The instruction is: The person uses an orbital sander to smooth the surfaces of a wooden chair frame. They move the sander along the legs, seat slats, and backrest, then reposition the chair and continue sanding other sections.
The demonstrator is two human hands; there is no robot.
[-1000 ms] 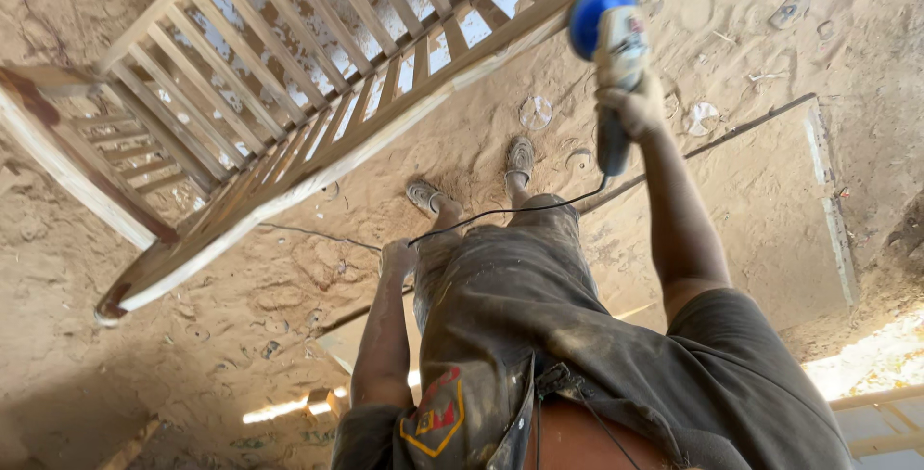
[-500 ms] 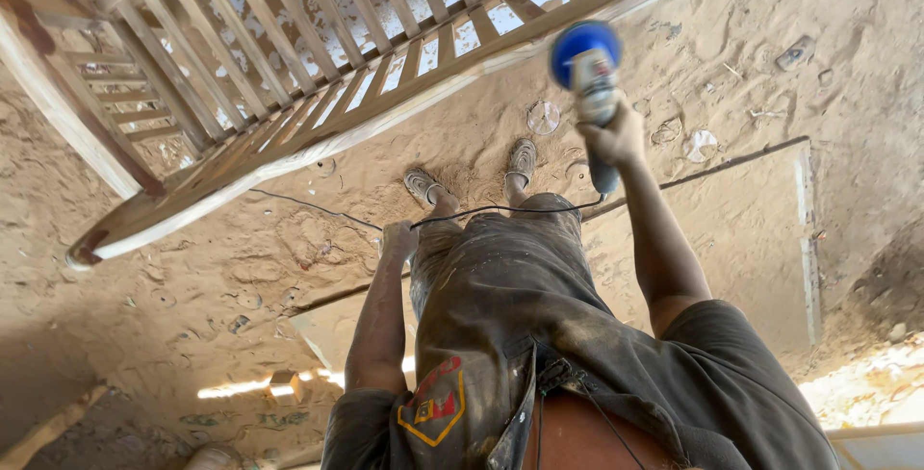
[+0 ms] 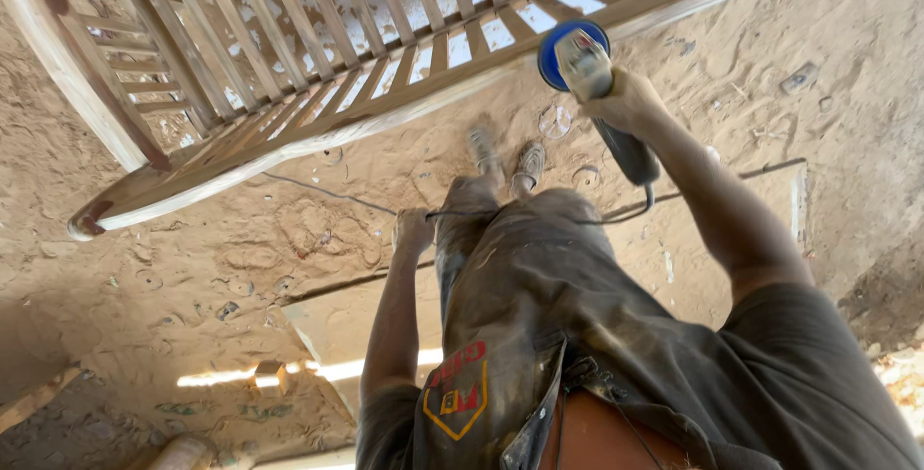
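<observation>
My right hand [image 3: 621, 100] is closed around a power sander [image 3: 616, 138] with a round blue pad [image 3: 553, 51]. The pad sits against the long lower rail of a slatted wooden frame [image 3: 289, 138] that lies across the sandy ground. My left hand [image 3: 414, 229] hangs beside my thigh with curled fingers, and the sander's thin black power cord [image 3: 327, 193] runs into it from the left. My dusty trousers and two shoes [image 3: 505, 157] show below, just short of the rail.
Footprinted sand and sawdust [image 3: 241, 258] cover the ground. A flat pale board [image 3: 674, 249] lies under my feet with its edge to the right. A plank end [image 3: 38, 398] and a pale cylinder [image 3: 183, 451] sit at the lower left.
My right hand has carried the sander left and down, from above the rail onto it. The wooden frame has drifted left and up in view. The left hand stays by my thigh.
</observation>
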